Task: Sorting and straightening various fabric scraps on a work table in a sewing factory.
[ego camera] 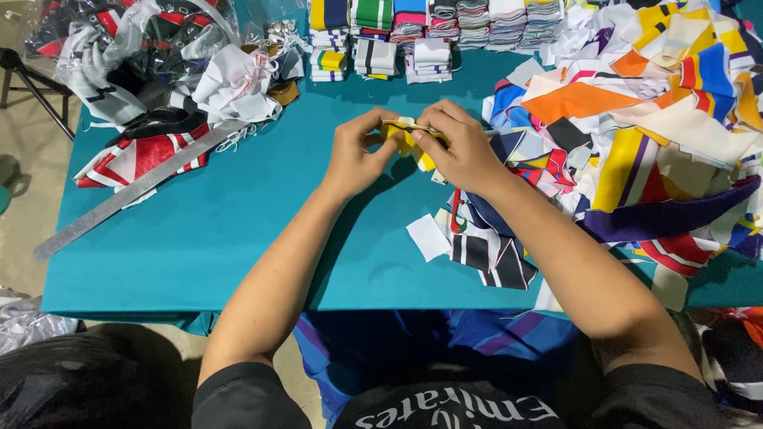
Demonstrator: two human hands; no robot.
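Note:
Both of my hands meet over the middle of the teal table [238, 230]. My left hand [355, 155] and my right hand [461, 147] pinch a small folded piece of yellow and white fabric [409, 139] between their fingertips, a little above the tabletop. Most of the piece is hidden by my fingers. Just below my right wrist lies a black, white and red striped scrap [489, 254], and beside it a small white patch [427, 237].
A large heap of multicoloured fabric scraps [660, 135] covers the table's right side. Stacks of folded pieces [433, 36] line the far edge. A long metal ruler [135, 191] lies diagonally at left, near plastic bags of fabric [151, 56].

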